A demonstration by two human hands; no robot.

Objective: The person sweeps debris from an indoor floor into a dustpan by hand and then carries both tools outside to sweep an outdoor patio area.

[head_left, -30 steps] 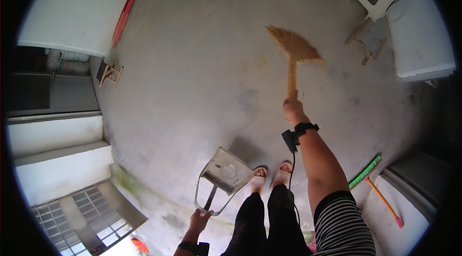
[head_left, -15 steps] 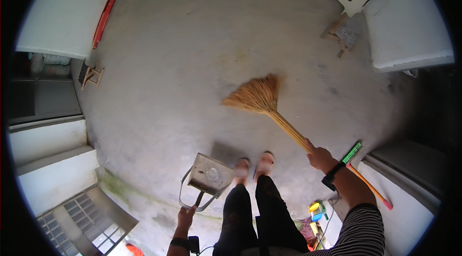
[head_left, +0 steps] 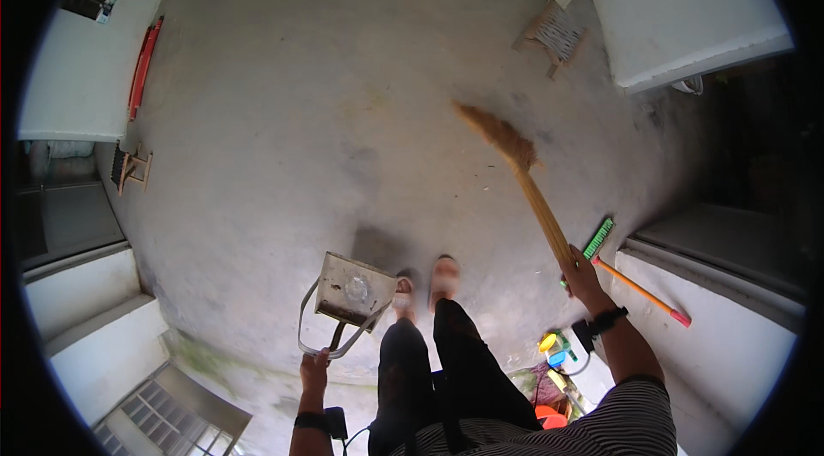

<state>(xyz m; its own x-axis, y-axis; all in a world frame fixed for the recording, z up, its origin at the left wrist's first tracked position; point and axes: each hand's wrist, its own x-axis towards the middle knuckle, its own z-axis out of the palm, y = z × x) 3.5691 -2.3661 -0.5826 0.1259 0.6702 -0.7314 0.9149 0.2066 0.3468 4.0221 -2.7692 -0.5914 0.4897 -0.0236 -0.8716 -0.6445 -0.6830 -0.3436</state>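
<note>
So, right hand (head_left: 584,277) grips straw broom (head_left: 534,197), left hand (head_left: 314,368) holds dustpan (head_left: 333,281)

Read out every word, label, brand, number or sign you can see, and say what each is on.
There is no readable text.
I can make out no lettering on the broom or dustpan.
Any writing on the yellow thing or blue thing at lower right is too small to read.
</note>
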